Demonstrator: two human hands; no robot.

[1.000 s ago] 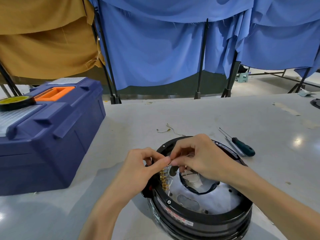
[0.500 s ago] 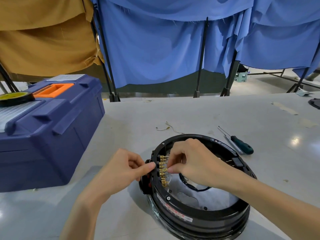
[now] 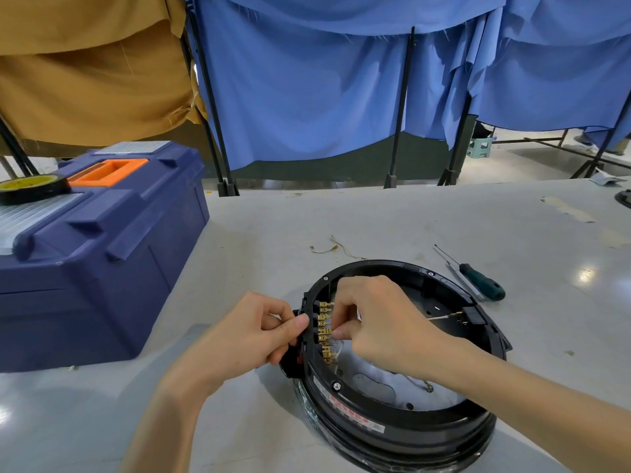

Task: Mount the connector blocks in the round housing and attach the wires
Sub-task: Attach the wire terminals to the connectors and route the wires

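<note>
A black round housing (image 3: 403, 425) lies open side up on the grey table. A black connector block with a row of brass terminals (image 3: 325, 331) sits at the housing's left rim. My left hand (image 3: 249, 336) grips the block from outside the rim, thumb against its black edge. My right hand (image 3: 379, 322) reaches inside the housing, fingertips pinching at the brass terminals; what it pinches is hidden by the fingers. A second small black block with a wire (image 3: 473, 315) sits at the right inner rim. A thin wire with a ring lug (image 3: 426, 387) lies on the housing's silver floor.
A blue toolbox (image 3: 95, 254) with an orange handle stands at the left, a roll of black tape (image 3: 32, 187) on its lid. A green-handled screwdriver (image 3: 478, 283) lies right of the housing. A loose wire piece (image 3: 329, 248) lies behind the housing. Blue and tan curtains hang beyond the table.
My hands have dropped from above the housing to its left rim. The connector block's brass terminals, half covered before, now show fully between my two hands.
</note>
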